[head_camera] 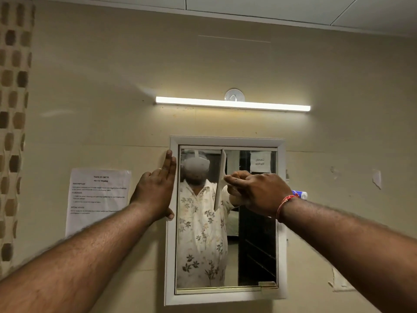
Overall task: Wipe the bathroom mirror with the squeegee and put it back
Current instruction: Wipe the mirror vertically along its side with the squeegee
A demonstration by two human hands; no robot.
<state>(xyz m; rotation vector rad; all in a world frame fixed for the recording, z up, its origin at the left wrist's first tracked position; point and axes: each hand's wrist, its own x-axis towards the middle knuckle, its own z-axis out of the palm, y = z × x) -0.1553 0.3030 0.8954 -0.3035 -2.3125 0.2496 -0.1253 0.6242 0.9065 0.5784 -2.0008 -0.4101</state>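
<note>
The mirror (225,222) hangs on the wall in a white frame, under a lit tube light (232,104). The left hand (158,188) lies flat, fingers straight and together, against the mirror's left frame edge. The right hand (255,190) is closed around the handle of the squeegee (220,179), whose pale blade stands nearly upright against the glass near the mirror's top. A printed sheet (98,199) is stuck left of the mirror.

A bright tube light (232,104) at upper centre casts a warm, dim glow over the wall (112,86); frame edges bow, and the nearest forearms blur.
</note>
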